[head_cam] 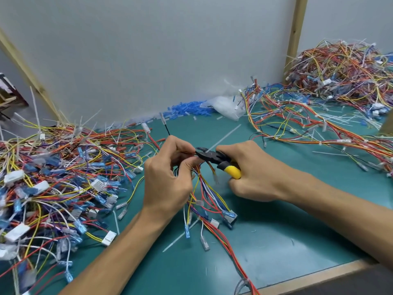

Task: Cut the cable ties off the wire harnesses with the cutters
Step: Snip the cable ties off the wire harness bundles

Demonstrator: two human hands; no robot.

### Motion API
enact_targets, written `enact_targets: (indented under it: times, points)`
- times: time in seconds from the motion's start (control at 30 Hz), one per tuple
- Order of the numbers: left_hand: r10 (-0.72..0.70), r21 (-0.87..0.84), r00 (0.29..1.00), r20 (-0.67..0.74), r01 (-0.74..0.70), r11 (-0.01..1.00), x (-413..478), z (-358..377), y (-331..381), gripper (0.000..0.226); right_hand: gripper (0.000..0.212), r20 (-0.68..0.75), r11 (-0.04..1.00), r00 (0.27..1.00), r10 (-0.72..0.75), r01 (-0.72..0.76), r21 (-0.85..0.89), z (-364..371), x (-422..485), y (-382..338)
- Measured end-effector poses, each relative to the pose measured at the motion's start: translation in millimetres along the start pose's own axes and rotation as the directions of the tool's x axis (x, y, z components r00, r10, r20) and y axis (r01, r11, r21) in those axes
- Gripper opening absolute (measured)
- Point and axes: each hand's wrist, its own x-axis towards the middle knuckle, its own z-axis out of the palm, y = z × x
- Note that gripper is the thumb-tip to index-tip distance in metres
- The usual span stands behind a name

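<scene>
Left fingers pinching harness, right fingers gripping cutters, wire heaps flanking, loose ties on mat.

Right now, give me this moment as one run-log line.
phase: positioning cut | left hand: holds wire harness | right hand: grips cutters, jaws at bundle | tie: not visible | surface: green mat

cutters at wire harness

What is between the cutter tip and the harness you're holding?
Nothing visible. The cutters in the right hand meet the wire harness beside the fingertips of the left hand; the tie itself is hidden.
</scene>
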Motion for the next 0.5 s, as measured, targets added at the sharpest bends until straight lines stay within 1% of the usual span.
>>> enact_targets:
  times: [0.13, 0.27, 0.33, 0.4, 0.5]
  points:
    - [0.034, 0.027, 0.997, -0.074, -0.032, 0.999, -1.8, 2.9, 3.0, 0.021, 0.021, -0.016, 0.999, 0.999, -0.034, 0.034, -0.008, 2.7, -1.1, -3.3]
    - [0.066, 0.058, 0.994, -0.086, -0.062, 0.996, -3.5, 1.0, 1.3, 0.022, 0.022, -0.015, 0.998, 0.999, -0.032, 0.031, -0.06, 5.8, -2.8, -5.7]
    - [0.096, 0.083, 0.992, -0.08, -0.09, 0.993, -4.3, -0.6, 0.3, 0.022, 0.019, -0.012, 0.998, 1.0, -0.026, 0.025, -0.064, 7.1, -3.4, -6.4]
    - [0.121, 0.103, 0.99, -0.076, -0.113, 0.988, -4.7, -2.1, -0.5, 0.022, 0.012, -0.007, 0.996, 1.0, -0.025, 0.024, -0.082, 8.0, -3.5, -6.7]
    - [0.123, 0.103, 0.989, -0.077, -0.115, 0.988, -5.2, -2.9, -1.2, 0.022, 0.009, -0.013, 0.994, 1.0, -0.011, 0.009, -0.113, 7.0, -3.2, -7.5]
